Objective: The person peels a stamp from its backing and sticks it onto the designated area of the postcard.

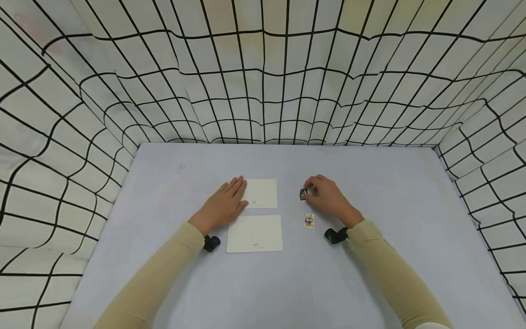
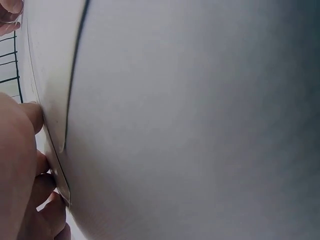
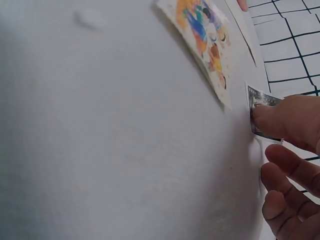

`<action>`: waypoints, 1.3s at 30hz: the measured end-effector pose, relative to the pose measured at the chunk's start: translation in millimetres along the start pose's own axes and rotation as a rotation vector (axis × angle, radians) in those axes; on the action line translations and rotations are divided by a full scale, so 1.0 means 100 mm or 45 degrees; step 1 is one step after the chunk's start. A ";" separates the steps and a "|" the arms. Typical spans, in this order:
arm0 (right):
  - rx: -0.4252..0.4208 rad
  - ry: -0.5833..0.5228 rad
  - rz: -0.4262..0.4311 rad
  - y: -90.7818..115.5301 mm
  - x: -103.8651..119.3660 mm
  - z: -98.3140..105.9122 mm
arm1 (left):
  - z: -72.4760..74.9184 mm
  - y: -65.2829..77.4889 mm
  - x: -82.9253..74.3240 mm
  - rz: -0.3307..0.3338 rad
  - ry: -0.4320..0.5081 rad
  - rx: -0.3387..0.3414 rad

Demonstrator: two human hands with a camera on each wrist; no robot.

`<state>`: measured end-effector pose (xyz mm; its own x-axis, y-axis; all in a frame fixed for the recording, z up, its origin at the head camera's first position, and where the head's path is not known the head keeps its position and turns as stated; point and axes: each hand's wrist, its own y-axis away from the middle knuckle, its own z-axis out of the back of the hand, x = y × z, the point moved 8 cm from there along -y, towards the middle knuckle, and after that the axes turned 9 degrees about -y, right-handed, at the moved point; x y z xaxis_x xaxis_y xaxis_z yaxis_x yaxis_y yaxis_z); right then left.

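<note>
My left hand (image 1: 223, 204) rests flat, fingers straight, over the left part of the upper white card (image 1: 264, 192). A second white card (image 1: 255, 232) lies just below it, nearer to me, with small print by its lower edge. On the right, my right hand (image 1: 328, 197) pinches a small dark stamp (image 3: 260, 95) by thumb and finger; its other fingers curve loosely underneath in the right wrist view. The dark stamp is tilted up there, partly covered by the thumb. A colourful stamp (image 1: 309, 221) with jagged edges lies on the table below that hand.
The white table (image 1: 370, 178) is bounded at the back and both sides by white walls with black netting (image 1: 271, 82). A dark wrist camera (image 1: 212, 243) sits under the left wrist, another dark wrist camera (image 1: 336, 236) under the right.
</note>
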<state>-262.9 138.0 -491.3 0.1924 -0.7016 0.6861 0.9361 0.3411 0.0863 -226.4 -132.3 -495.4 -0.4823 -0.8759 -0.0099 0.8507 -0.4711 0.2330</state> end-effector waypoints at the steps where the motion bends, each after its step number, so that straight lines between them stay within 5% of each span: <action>1: -0.001 -0.008 0.002 0.00 0.00 0.00 | 0.00 0.00 0.00 0.001 -0.003 0.003; 14: -0.037 -0.084 0.073 0.04 0.06 0.02 | 0.00 0.01 -0.01 -0.003 -0.018 0.013; 39: -0.063 -0.329 0.005 0.09 0.06 0.02 | 0.02 0.02 -0.01 0.015 -0.006 0.017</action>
<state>-254.3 138.1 -485.1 0.1207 -0.5151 0.8486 0.9499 0.3081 0.0519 -224.7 -131.9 -492.9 -0.4732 -0.8809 -0.0028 0.8536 -0.4593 0.2459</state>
